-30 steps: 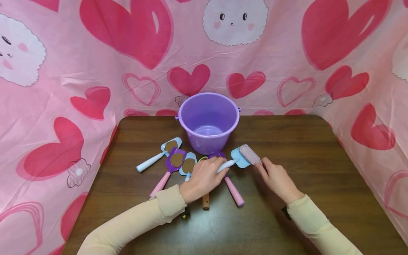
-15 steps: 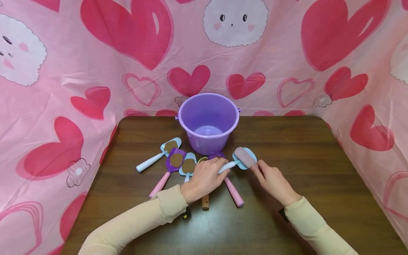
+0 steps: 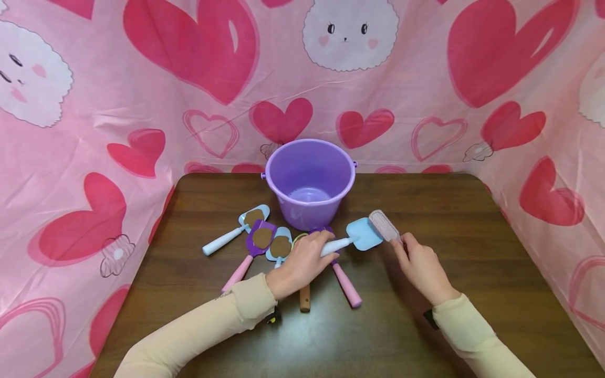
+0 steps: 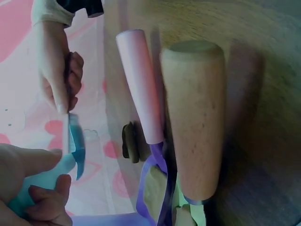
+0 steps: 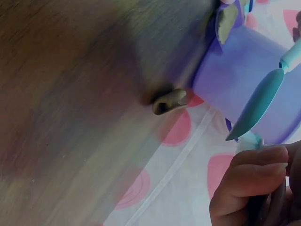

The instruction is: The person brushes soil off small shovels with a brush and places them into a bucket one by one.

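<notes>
Right of frame centre: left hand (image 3: 299,264) grips smooth, pale-handled blue shovel (image 3: 363,234); right hand (image 3: 425,268) pinches oblong, stippled brush (image 3: 384,226) at the blade's right edge, contact unclear. Wood-grained desk (image 3: 477,226) below.

bucket (image 3: 308,214) on table (image 3: 425,210), shovels (image 3: 362,234) before it

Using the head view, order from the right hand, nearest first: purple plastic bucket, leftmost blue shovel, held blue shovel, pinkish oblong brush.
1. Pinkish oblong brush: in the right hand.
2. Held blue shovel: in the left hand.
3. Purple plastic bucket: central, farther back.
4. Leftmost blue shovel: left of the bucket.
</notes>
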`<state>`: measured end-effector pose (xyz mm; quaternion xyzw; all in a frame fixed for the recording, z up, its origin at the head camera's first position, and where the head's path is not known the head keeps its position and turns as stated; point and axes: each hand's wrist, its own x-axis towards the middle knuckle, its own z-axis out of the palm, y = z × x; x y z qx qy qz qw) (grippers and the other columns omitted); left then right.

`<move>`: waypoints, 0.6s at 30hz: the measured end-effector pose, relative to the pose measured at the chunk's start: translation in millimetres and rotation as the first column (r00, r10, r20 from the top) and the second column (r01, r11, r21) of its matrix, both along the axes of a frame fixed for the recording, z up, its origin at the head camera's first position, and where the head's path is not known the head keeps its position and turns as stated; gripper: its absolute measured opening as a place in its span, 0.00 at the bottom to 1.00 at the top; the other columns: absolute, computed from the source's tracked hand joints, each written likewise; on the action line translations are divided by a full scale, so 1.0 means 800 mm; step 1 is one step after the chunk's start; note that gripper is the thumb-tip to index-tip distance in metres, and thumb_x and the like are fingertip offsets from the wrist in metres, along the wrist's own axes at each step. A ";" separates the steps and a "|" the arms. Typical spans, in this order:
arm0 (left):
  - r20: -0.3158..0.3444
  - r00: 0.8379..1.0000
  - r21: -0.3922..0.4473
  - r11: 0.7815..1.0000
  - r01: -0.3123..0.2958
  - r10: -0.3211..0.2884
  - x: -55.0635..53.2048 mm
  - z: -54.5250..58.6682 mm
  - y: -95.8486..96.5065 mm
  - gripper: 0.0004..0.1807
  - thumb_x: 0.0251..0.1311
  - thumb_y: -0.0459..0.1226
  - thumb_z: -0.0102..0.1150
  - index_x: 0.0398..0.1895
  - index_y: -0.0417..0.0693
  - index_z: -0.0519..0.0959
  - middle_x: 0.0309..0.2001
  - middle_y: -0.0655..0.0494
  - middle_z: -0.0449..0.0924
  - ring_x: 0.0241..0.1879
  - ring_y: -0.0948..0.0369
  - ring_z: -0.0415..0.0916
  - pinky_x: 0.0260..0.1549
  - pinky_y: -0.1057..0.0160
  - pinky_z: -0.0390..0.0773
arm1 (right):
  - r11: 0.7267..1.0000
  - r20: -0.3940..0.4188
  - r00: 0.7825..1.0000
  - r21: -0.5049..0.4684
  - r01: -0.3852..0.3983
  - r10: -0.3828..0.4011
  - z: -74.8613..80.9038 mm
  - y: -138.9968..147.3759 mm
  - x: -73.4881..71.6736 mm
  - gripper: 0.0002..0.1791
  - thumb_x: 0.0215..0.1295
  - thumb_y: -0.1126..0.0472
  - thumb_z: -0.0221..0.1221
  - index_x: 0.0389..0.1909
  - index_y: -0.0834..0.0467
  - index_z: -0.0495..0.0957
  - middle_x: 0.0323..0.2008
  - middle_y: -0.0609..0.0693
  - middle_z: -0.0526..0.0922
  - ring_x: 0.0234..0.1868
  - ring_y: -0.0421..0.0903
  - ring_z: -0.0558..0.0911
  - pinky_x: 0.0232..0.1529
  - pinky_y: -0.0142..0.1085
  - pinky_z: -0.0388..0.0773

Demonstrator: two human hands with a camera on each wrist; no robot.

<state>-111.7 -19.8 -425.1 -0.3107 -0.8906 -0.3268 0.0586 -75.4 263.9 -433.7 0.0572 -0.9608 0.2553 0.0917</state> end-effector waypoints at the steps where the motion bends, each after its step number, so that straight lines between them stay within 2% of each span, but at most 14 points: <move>1: 0.017 1.000 0.016 1.000 -0.004 0.004 -0.001 0.001 0.000 0.16 0.63 0.36 0.73 0.50 0.39 0.80 0.39 0.49 0.84 0.34 0.55 0.81 0.37 0.54 0.81 | 1.000 -0.015 1.000 -0.005 0.004 -0.004 0.003 0.000 0.001 0.10 0.76 0.61 0.59 0.39 0.64 0.73 0.20 0.50 0.72 0.21 0.47 0.71 0.24 0.41 0.68; 5: 0.100 0.995 0.075 0.997 -0.023 0.016 -0.004 0.005 -0.001 0.14 0.63 0.33 0.72 0.47 0.41 0.79 0.36 0.49 0.83 0.32 0.56 0.79 0.34 0.58 0.80 | 1.000 -0.074 0.997 -0.012 0.006 -0.007 0.009 0.001 0.006 0.08 0.74 0.62 0.61 0.40 0.63 0.74 0.20 0.49 0.72 0.21 0.46 0.70 0.24 0.40 0.69; 10: 0.195 0.980 0.100 0.993 -0.061 0.041 -0.006 0.007 -0.002 0.10 0.65 0.38 0.70 0.43 0.43 0.80 0.31 0.53 0.80 0.27 0.61 0.74 0.27 0.65 0.75 | 1.000 -0.137 0.990 -0.005 0.004 -0.005 0.011 0.000 0.009 0.09 0.72 0.64 0.64 0.41 0.64 0.74 0.20 0.48 0.71 0.20 0.46 0.70 0.23 0.40 0.69; 15: 0.228 0.973 0.106 0.992 -0.068 0.042 -0.005 0.004 -0.002 0.08 0.67 0.41 0.68 0.39 0.45 0.82 0.26 0.58 0.78 0.24 0.64 0.72 0.26 0.66 0.73 | 1.000 -0.162 0.987 0.002 -0.003 0.003 0.007 -0.002 0.011 0.08 0.71 0.64 0.64 0.40 0.63 0.74 0.19 0.47 0.71 0.20 0.45 0.70 0.24 0.41 0.69; 18: 0.242 0.970 0.110 0.992 -0.064 0.036 -0.005 0.002 -0.001 0.09 0.70 0.43 0.64 0.35 0.47 0.83 0.23 0.62 0.76 0.21 0.66 0.70 0.23 0.67 0.71 | 1.000 -0.161 0.987 0.001 -0.005 0.005 0.006 -0.003 0.013 0.08 0.72 0.64 0.63 0.40 0.63 0.74 0.19 0.47 0.71 0.20 0.45 0.70 0.24 0.41 0.68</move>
